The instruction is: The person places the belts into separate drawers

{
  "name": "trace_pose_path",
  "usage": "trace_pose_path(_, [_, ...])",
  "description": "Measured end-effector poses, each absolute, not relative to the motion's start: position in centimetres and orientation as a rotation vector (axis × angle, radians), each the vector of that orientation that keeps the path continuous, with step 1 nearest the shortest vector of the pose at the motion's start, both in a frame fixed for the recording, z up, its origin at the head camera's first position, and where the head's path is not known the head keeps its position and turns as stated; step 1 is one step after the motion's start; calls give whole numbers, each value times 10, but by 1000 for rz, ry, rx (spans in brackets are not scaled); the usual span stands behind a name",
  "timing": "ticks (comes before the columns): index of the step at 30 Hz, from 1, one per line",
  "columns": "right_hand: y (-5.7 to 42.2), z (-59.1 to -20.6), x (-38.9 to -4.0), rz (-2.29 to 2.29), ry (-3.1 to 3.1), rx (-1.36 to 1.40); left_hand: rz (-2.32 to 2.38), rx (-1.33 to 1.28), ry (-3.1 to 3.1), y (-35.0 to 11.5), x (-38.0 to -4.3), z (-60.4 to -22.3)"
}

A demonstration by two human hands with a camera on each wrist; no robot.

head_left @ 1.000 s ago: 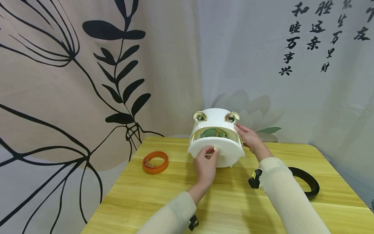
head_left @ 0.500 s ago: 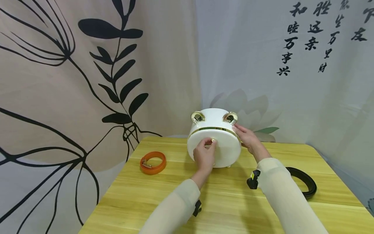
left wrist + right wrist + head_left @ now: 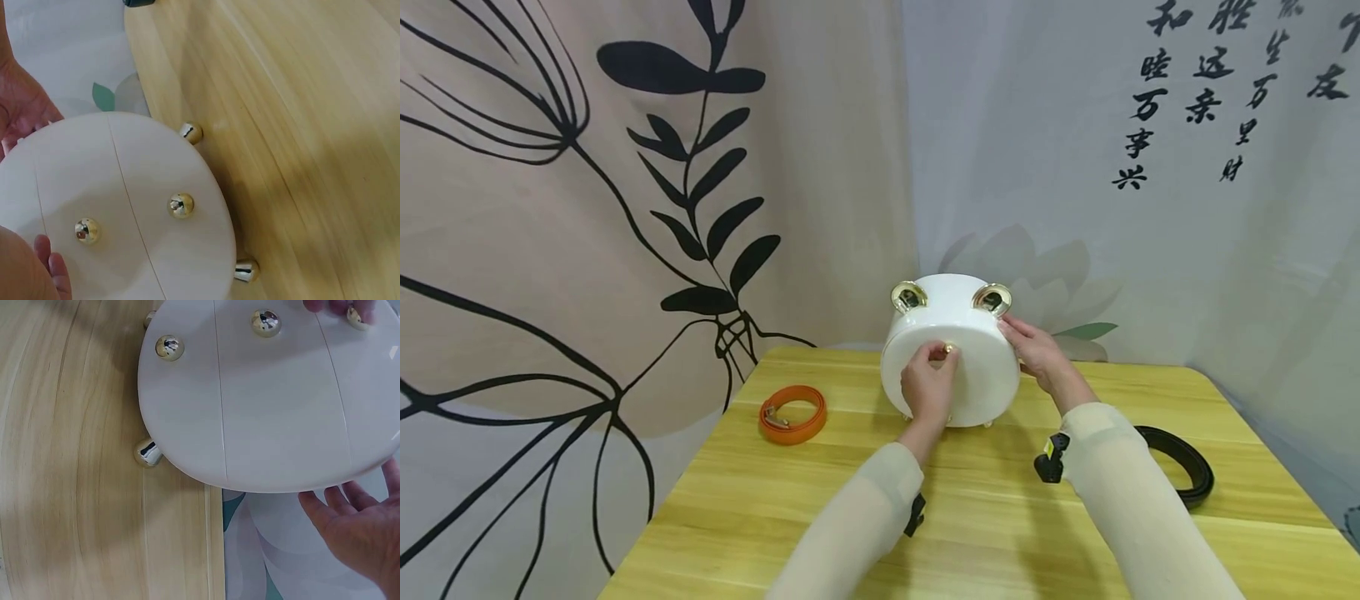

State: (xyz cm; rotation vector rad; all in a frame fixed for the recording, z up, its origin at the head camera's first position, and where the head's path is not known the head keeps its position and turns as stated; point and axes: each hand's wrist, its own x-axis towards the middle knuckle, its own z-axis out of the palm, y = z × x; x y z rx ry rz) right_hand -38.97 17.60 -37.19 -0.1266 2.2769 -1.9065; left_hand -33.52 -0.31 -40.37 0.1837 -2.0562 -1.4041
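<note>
A round white drawer box (image 3: pixel 981 392) with two gold-rimmed eye-like rings on top stands at the back of the table. Its three-part front is flush, with gold knobs; a middle knob (image 3: pixel 87 231) and a bottom knob (image 3: pixel 180 205) show in the left wrist view. My left hand (image 3: pixel 928 383) pinches the top drawer's knob (image 3: pixel 950 347) between thumb and fingers. On the box's right side rest the extended fingertips of my right hand (image 3: pixel 1036 350), steadying it. The inside of the drawers is hidden.
A coiled orange belt (image 3: pixel 808 429) lies on the wooden table (image 3: pixel 1000 533) left of the box. To the right, a coiled black belt (image 3: pixel 1198 467) is partly covered by my right sleeve. A printed curtain (image 3: pixel 835 208) hangs close behind the table.
The top drawer, out with a green belt inside one second ago, has slid back into the box under my left hand. My right hand has stayed at the box's side.
</note>
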Motion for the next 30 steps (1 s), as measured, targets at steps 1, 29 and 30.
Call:
trace_pose_path(1, [176,-372,-389,-1912,2271,-126,-1406,180,-2060,-4,-335,-403])
trace_pose_path(29, [178,-376,-393,-1925,2276,-124,-1432,198,-2047,-12,-322,-448])
trace_pose_path(30, [178,-376,-393,-1926,2275,-125,-1433,201,-2042,-11,-321,-450])
